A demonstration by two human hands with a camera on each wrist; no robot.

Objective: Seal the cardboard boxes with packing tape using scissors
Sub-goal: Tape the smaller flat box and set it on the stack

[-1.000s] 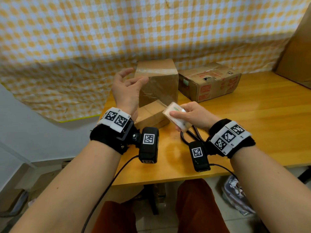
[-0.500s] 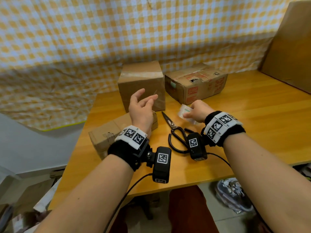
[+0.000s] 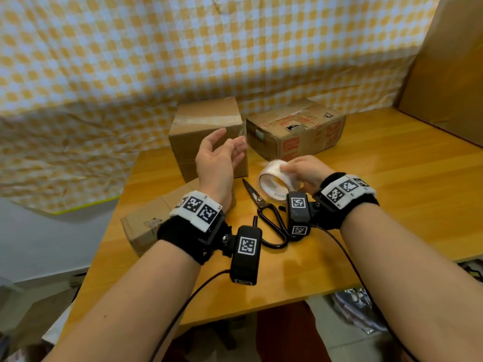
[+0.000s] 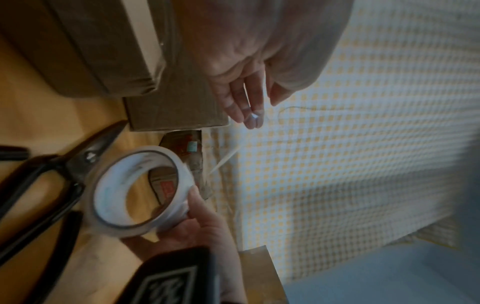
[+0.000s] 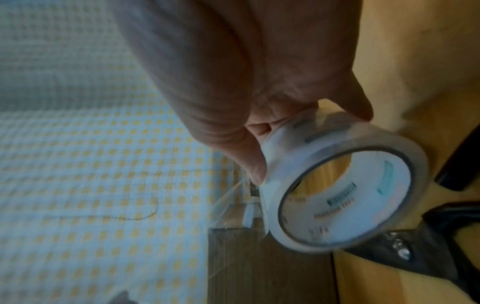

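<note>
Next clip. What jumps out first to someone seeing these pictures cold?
The right hand grips a roll of clear tape over the wooden table, and a strip stretches from it to the fingertips of the raised left hand. Black scissors lie untouched between the wrists. Behind them, a plain box and a printed box stand against the checked cloth.

No legible txt in any view; red print + stamps on box (image 3: pixel 300 138), too blurred to read; teal/dark print on tape roll (image 5: pixel 345 197) core, smeared, unreadable; B/W square code markers on L wristband (image 3: pixel 198 207), R wristband (image 3: pixel 345 189), L wrist cam (image 3: pixel 247 246), R wrist cam (image 3: pixel 298 205).
</note>
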